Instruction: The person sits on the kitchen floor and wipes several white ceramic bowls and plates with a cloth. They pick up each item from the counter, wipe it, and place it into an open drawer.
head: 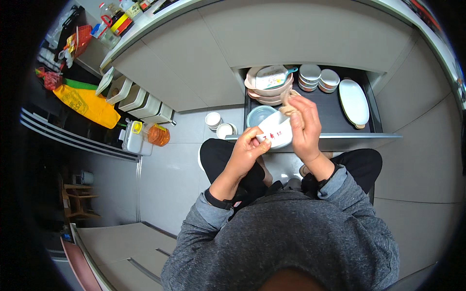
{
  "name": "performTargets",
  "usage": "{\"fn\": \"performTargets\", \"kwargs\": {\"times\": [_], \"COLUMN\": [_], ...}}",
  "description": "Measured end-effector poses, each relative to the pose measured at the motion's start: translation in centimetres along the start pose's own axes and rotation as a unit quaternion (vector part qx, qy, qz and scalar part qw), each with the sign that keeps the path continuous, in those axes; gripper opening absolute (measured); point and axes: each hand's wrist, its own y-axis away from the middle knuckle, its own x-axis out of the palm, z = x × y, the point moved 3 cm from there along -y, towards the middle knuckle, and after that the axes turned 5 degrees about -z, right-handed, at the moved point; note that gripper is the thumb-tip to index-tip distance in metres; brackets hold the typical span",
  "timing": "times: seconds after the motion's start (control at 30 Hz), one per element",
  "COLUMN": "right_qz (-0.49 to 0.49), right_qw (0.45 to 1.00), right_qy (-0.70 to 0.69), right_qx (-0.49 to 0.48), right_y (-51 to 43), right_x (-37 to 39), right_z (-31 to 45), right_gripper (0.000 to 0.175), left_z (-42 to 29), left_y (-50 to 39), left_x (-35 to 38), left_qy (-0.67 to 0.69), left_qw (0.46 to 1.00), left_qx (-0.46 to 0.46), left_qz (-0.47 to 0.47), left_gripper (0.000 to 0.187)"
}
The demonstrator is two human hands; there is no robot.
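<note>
Above the front edge of an open drawer [327, 120], my left hand [247, 149] grips the rim of a white bowl [278, 131] that bears red writing. My right hand [305, 125] holds a bunched beige cloth [288, 105] at the bowl's far right side. The bowl is tilted, and the right hand hides part of it. Below and behind it in the drawer lies a round light-blue dish [259, 114]. Farther back is a stack of pink handled bowls [251, 78], topped by a flower-patterned dish [270, 77] with a teal handle.
Lidded round containers [309, 72] and a white oval baking dish [354, 103] sit in the drawer. Small white bowls [213, 119] stand on the floor left of it. A bottle of orange liquid [158, 135], a yellow bag [87, 103] and white bins [133, 98] are farther left.
</note>
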Motion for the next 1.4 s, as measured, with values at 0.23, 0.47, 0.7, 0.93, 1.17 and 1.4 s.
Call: {"fn": "performTargets", "kwargs": {"times": [0.23,0.47,0.7,0.93,1.17,1.4], "right_qz": [0.129,0.087,0.071,0.067,0.041,0.224], "right_qw": [0.972,0.975,0.991,0.983,0.891,0.974], "right_qy": [0.083,-0.127,0.029,-0.007,-0.362,-0.020], "right_qx": [-0.178,0.160,0.110,0.173,0.271,-0.016], "right_y": [1.0,0.7,-1.1,-3.8,-4.5,-2.2], "right_x": [0.3,1.0,-1.8,-4.3,-1.6,0.4], "right_z": [2.3,-4.2,-6.0,-4.1,-1.9,-2.4], "right_gripper": [0.025,0.035,0.014,0.011,0.017,0.021], "left_z": [0.2,1.3,2.1,3.1,3.7,2.8], "left_y": [-0.3,0.0,-0.5,-1.1,-1.3,-0.5], "left_x": [1.8,-0.3,-1.1,-1.8,-0.4,0.1], "left_qy": [0.027,0.040,0.083,0.062,0.045,0.145], "left_qw": [0.996,0.994,0.993,0.993,0.993,0.981], "left_qx": [-0.021,-0.070,-0.046,-0.062,-0.088,-0.129], "left_qz": [-0.077,-0.071,-0.075,-0.084,-0.058,0.022], "left_gripper": [0.012,0.016,0.015,0.015,0.012,0.012]}}
